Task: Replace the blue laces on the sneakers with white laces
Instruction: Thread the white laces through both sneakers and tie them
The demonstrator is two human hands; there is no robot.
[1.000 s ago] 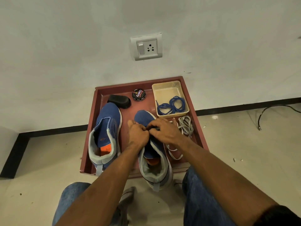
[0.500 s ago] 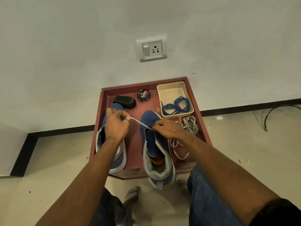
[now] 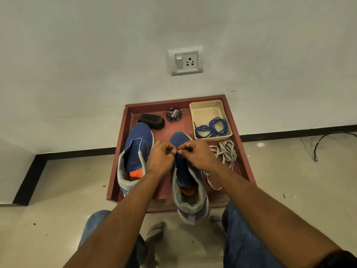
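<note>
Left hand (image 3: 161,161) and right hand (image 3: 195,153): both pinching white lace (image 3: 225,151) over right sneaker (image 3: 186,175); feed tip squarely into eyelet toward 12 o'clock.

Laces (image 3: 212,128) in tub (image 3: 206,107), perhaps behind shoe (image 3: 185,171).

head-worn view, looking steeply down, close

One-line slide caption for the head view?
Both hands, left hand and right hand, pinch a white lace end over the right sneaker on the red tray.
</note>
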